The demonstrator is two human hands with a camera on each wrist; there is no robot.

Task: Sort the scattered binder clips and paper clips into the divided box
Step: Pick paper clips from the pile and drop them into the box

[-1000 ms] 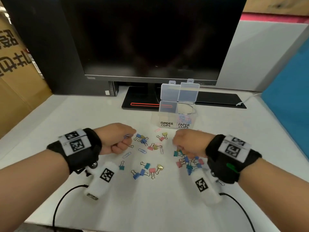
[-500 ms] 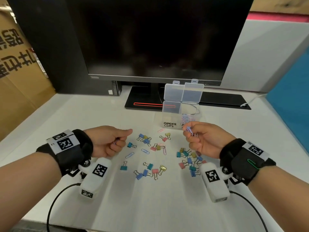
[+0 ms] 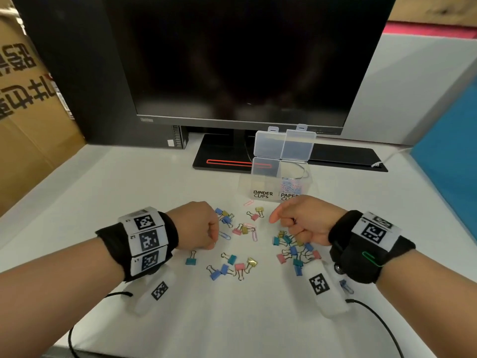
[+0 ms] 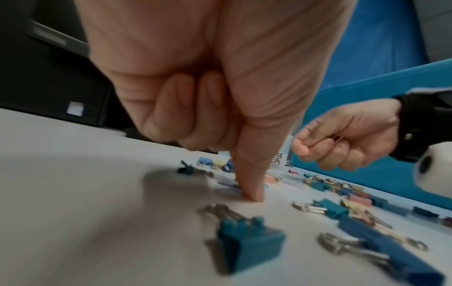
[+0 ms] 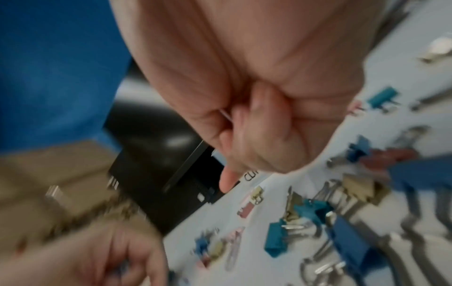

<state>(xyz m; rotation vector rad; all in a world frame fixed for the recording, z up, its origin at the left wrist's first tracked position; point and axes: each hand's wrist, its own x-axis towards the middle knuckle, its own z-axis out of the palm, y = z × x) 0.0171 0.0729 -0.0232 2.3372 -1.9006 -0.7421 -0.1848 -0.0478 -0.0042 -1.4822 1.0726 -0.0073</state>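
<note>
Paper clips mid-sort beside the divided box

Right hand [image 3: 304, 220], half a second ago raised with a paper clip near the box, is now lower, fingers curled around something thin; whether that clip was dropped I cannot tell. Left hand [image 3: 198, 226] has come down, thumb pressing the counter [image 3: 129, 182] at a blue paper clip [image 3: 225, 235], other fingers curled. Divided box [image 3: 260, 187] holds paper clips only; binder clips [image 3: 294, 250] lie scattered, so sorting is early.
</note>
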